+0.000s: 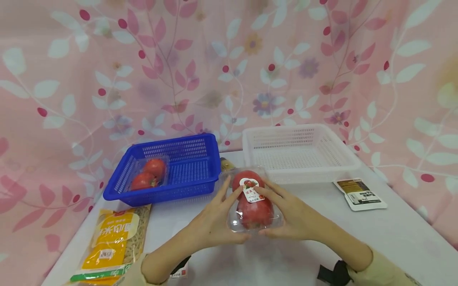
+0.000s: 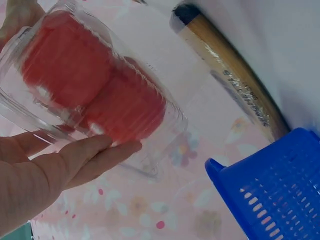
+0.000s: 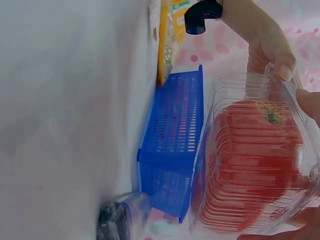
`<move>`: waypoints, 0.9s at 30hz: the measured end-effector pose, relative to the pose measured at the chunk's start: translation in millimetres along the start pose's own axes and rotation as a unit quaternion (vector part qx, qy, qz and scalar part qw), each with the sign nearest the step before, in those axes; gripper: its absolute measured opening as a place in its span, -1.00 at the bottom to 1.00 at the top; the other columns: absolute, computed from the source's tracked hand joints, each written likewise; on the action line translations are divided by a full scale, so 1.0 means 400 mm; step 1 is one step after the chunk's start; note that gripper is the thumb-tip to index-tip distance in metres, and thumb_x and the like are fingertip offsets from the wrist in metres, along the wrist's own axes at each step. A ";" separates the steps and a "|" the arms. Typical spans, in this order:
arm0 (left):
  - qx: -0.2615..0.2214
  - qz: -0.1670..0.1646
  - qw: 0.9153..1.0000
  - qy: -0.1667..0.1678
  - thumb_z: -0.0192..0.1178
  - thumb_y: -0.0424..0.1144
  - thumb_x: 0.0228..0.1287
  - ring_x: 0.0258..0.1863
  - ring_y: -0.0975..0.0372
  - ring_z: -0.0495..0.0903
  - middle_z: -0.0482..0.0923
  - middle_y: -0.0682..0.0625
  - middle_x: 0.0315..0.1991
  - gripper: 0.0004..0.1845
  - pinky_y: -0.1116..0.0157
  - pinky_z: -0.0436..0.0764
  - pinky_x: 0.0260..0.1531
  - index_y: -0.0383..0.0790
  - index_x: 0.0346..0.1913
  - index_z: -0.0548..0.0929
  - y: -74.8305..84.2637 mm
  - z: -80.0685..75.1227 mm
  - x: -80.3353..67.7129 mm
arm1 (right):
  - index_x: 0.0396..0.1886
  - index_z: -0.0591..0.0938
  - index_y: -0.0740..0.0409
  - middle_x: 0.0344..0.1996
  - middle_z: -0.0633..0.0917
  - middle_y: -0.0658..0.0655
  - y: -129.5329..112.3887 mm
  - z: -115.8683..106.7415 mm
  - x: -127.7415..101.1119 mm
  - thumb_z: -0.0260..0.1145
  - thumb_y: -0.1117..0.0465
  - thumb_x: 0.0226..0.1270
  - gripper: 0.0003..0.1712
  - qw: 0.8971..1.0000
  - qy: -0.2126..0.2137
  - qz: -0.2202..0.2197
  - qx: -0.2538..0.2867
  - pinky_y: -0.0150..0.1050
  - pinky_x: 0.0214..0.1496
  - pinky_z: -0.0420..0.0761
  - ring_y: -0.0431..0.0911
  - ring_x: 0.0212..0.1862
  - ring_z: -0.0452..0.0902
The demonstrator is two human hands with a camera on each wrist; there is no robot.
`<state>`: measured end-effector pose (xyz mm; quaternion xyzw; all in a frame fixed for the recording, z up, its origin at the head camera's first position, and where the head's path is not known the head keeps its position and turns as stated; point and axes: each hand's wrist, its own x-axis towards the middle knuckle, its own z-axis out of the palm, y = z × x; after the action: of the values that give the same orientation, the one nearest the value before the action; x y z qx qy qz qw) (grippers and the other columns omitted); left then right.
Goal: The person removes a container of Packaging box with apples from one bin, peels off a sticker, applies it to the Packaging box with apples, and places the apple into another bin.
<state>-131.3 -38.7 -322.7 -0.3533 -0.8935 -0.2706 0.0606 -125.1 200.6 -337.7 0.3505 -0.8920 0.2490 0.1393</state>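
A clear plastic clamshell with two red tomatoes and a white label (image 1: 252,202) is held just above the white table between both hands. My left hand (image 1: 214,222) grips its left side, thumb at the near edge, fingers reaching up the side. My right hand (image 1: 291,214) grips the right side, fingers over the lid. In the left wrist view the pack (image 2: 90,90) rests against my left fingers (image 2: 85,157). The right wrist view shows the pack (image 3: 255,165) close up, with my right fingers (image 3: 309,102) on its rim.
A blue basket (image 1: 186,167) at the back left holds another tomato pack (image 1: 148,174). An empty white basket (image 1: 322,159) stands at the back right. A yellow grain bag (image 1: 114,238) lies front left, a small packet (image 1: 359,194) at the right. Pink floral cloth surrounds the table (image 1: 375,246).
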 end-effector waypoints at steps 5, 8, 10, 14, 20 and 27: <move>-0.008 0.013 1.000 0.022 0.48 0.10 -0.33 0.20 -0.14 0.29 -0.08 -0.14 0.41 0.09 0.02 0.52 -0.11 -0.10 0.37 0.21 0.006 0.000 0.029 | 0.34 0.23 -0.13 0.37 0.14 0.05 0.018 -0.021 0.007 0.36 -0.33 -0.12 0.01 1.000 0.010 0.009 0.016 -0.06 -0.08 0.56 0.05 0.24 0.28; -0.012 0.027 0.999 0.038 0.50 0.07 -0.34 0.18 -0.11 0.31 0.00 -0.15 0.38 0.07 0.04 0.53 -0.10 -0.14 0.35 0.26 0.007 0.001 0.052 | 0.33 0.26 -0.09 0.35 0.16 0.07 0.031 -0.035 0.011 0.42 -0.26 -0.13 0.00 0.999 0.026 0.003 0.024 -0.07 -0.08 0.56 0.05 0.23 0.28; -0.014 0.040 0.998 0.048 0.51 0.05 -0.35 0.17 -0.08 0.33 0.04 -0.16 0.36 0.06 0.07 0.53 -0.09 -0.15 0.34 0.28 0.007 0.003 0.069 | 0.32 0.27 -0.08 0.34 0.17 0.08 0.042 -0.045 0.014 0.46 -0.21 -0.15 0.00 0.999 0.035 -0.002 0.027 -0.07 -0.07 0.56 0.05 0.25 0.25; -0.014 0.061 0.996 0.060 0.51 0.07 -0.34 0.15 -0.03 0.36 0.08 -0.19 0.34 0.05 0.09 0.54 -0.10 -0.17 0.33 0.29 0.003 0.009 0.103 | 0.30 0.29 -0.05 0.33 0.19 0.08 0.068 -0.062 0.020 0.50 -0.15 -0.17 -0.01 0.998 0.052 -0.013 0.029 -0.05 -0.07 0.56 0.04 0.26 0.22; -0.024 0.077 0.994 0.074 0.46 0.15 -0.28 0.19 -0.04 0.32 0.06 -0.17 0.35 0.02 0.10 0.54 -0.10 -0.19 0.31 0.31 -0.003 0.027 0.154 | 0.27 0.33 0.03 0.29 0.25 0.14 0.106 -0.088 0.026 0.51 -0.13 -0.17 -0.03 0.997 0.066 -0.023 0.015 -0.01 -0.07 0.55 0.07 0.23 0.26; -0.033 0.104 0.989 0.098 0.47 0.09 -0.24 0.16 0.00 0.34 0.13 -0.20 0.32 -0.06 0.11 0.54 -0.09 -0.25 0.26 0.37 -0.010 0.048 0.236 | 0.27 0.34 0.04 0.29 0.25 0.19 0.158 -0.126 0.034 0.52 -0.12 -0.18 -0.03 0.998 0.065 -0.008 0.004 0.06 -0.04 0.52 0.12 0.23 0.25</move>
<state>-202.5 25.7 -312.2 -0.4179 -0.8323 -0.3252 0.1636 -175.0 260.4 -311.8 0.3412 -0.8774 0.2736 0.1972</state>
